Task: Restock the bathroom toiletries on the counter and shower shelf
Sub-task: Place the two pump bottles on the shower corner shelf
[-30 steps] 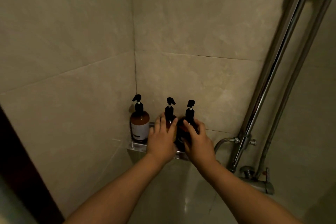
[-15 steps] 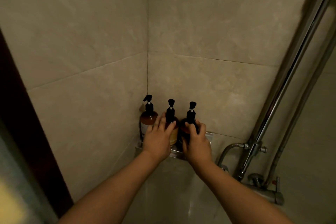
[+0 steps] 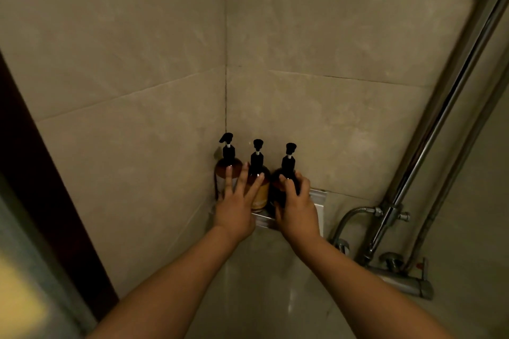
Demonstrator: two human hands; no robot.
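- The right hand (image 3: pixel 298 209) has its fingers curled round the shoulder of the right bottle (image 3: pixel 276 187), thumb on the near side. It looks like a turning or nudging grip, meant to square the bottle up in its row.
- The left hand (image 3: pixel 235 209) is flat and wide open, with straight, fanned fingers (image 3: pixel 229 181). The tips lie against the left bottle (image 3: pixel 220 173) and the middle bottle (image 3: pixel 261 197). It grips nothing. I take it for a steadying touch, so the neighbours do not tip while the other hand works.
- All three are amber pump bottles with black heads. They stand upright and close together, just beyond the fingertips.
- Under both hands runs the shower shelf (image 3: pixel 316 195), a small metal ledge tucked into the corner. A bare strip of it shows just right of the right hand.
- The bottles sit hard against the tiled walls (image 3: pixel 330 124), which probably stops them sliding off the back.
- Well off to the right of the right hand rise the shower rail (image 3: pixel 440 129), a curved hose (image 3: pixel 349 216) and, lower down, the mixer valve (image 3: pixel 399 282).
- Far to the left of the left hand is a dark door frame (image 3: pixel 41 173).
- The shelf part of the job seems nearly done. No counter is in view.
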